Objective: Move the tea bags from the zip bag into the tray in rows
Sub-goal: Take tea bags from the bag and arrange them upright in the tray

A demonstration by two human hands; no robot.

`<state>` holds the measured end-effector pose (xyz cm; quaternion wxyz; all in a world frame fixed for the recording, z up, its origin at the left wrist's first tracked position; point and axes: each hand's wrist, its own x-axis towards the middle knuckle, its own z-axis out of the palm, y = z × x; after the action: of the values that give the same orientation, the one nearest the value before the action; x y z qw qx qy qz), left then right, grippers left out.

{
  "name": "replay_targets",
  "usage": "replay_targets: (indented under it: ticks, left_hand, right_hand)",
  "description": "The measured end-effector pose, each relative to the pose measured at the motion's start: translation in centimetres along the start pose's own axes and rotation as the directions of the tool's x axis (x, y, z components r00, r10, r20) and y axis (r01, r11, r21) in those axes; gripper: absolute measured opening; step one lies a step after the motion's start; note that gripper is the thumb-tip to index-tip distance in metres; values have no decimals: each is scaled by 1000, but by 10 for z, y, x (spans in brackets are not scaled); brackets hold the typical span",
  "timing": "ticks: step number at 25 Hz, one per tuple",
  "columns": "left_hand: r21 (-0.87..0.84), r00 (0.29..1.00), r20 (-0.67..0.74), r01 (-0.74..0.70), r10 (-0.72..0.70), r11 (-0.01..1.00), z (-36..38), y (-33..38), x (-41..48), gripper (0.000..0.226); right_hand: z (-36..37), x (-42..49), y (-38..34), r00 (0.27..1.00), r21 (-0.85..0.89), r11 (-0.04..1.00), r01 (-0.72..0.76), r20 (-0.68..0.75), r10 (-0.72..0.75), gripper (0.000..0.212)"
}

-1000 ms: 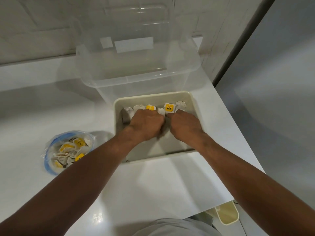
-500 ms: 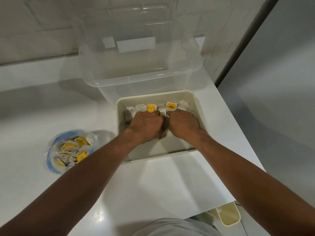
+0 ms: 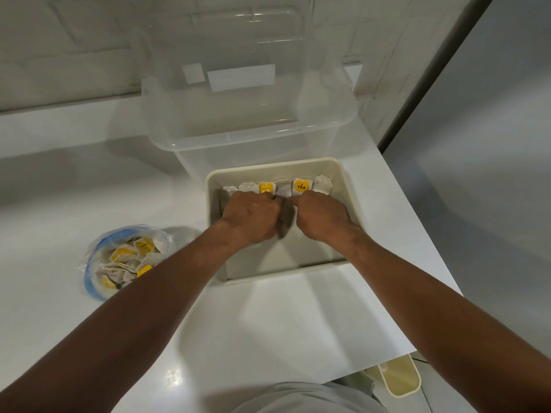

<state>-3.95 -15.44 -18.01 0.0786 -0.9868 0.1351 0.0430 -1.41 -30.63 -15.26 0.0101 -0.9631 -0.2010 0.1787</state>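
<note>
A cream tray [image 3: 348,189] sits on the white counter. A row of tea bags [image 3: 322,184] stands along its far wall, two of them showing yellow tags [image 3: 301,186]. My left hand [image 3: 250,217] and my right hand [image 3: 322,217] are side by side inside the tray, knuckles up. Their fingers curl down onto the row's near side, and the fingertips meet at a grey tea bag [image 3: 283,189]. What the fingers hold underneath is hidden. The zip bag [image 3: 125,260], open with a blue rim, lies left of the tray with several tea bags inside.
A large clear plastic bin [image 3: 247,120] stands right behind the tray against the wall. The counter's right edge [image 3: 417,242] runs diagonally close past the tray. A small cream container [image 3: 399,380] sits below the counter's front right corner.
Both hands stay at the row and have crept slightly toward the tray's far wall. A grey tea bag now shows between the fingertips.
</note>
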Motion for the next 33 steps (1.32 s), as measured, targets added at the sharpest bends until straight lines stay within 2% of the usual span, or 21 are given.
replay_targets:
  ticks: [5,11,16,18,20,23,26,28,30,33]
  left_hand:
    - [-59,999,36,32,-30,998,-6,-3,-2,50]
    - [-77,995,63,76,-71,994,-10,-6,0,56]
    - [-128,995,57,90,-83,988,-15,-6,-4,48]
    - [-239,993,69,111,-97,965,-20,-10,-5,43]
    - [-340,992,64,123,-108,932,-28,-15,-10,38]
    - [-434,989,20,140,-146,890,-46,-27,-25,33]
    - [-626,989,46,136,-137,768,-64,-51,-53,27]
    - [-721,991,20,107,-134,685,-75,-67,-76,26]
    - [-774,986,-13,94,-164,626,-82,-84,-101,23]
    - [-809,966,-5,147,-257,568,-80,-116,-141,16]
  right_hand:
    - [-2,-9,0,990,-54,993,-109,-96,104,38]
    - [-9,-7,-3,988,-48,987,-155,-34,153,48]
    - [-13,-11,-5,988,-78,988,-134,-91,126,37]
    - [-15,-13,-9,987,-8,993,-115,-112,113,37]
    - [-20,-17,-13,985,142,986,-84,-138,104,37]
    - [-26,-21,-10,985,274,960,58,-172,-10,29]
    - [-31,-30,-11,976,405,893,195,-172,-135,23]
    - [-35,-39,-17,971,483,849,213,-200,-130,19]
    - [-40,-48,-31,965,549,800,241,-220,-139,15]
    - [-48,-61,-68,955,601,743,294,-205,-212,14]
